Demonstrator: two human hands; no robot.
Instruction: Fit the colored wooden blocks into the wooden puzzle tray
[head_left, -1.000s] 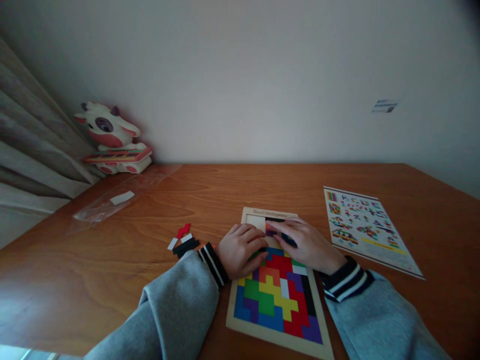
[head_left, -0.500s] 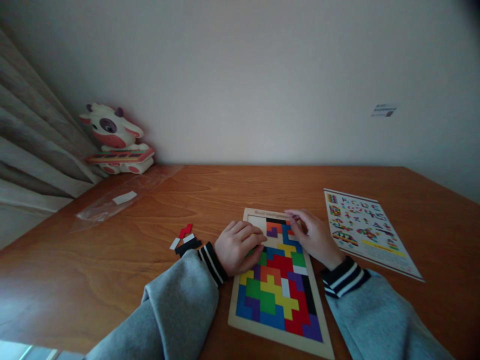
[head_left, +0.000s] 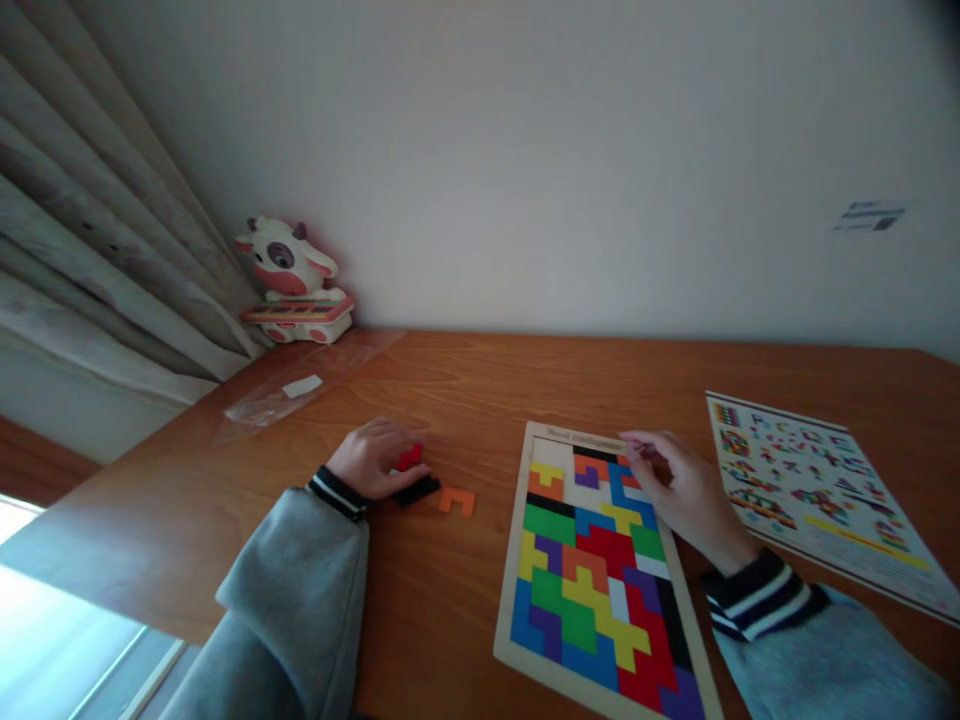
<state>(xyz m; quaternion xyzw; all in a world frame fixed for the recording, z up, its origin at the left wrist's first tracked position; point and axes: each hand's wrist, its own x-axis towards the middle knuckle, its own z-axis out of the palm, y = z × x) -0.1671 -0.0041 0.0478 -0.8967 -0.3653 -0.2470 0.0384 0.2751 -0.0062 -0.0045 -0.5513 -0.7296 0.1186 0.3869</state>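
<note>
A wooden puzzle board [head_left: 504,600] filled with many coloured block pieces lies on the table; its upper left part shows bare pale wood. My right hand [head_left: 679,490] rests at the board's upper right edge, thumb and fingers brought together; whatever lies between them is too small to make out. Away to the left, my left hand [head_left: 377,460] is over the loose pieces, fingers curled down beside a red piece [head_left: 410,457] and a black piece [head_left: 418,490]. Its fingertips are partly hidden. An orange U-shaped piece [head_left: 457,500] lies just right of them.
A printed pattern sheet [head_left: 817,480] lies right of the board. Clear plastic wrap [head_left: 262,405] with a white label is at the back left, near a cow-shaped toy keyboard [head_left: 300,285]. A curtain [head_left: 97,220] hangs at the left.
My left hand has left the board and moved to the loose pieces. An orange piece now shows beside them. The view has turned left, while my right hand stays at the board's upper right.
</note>
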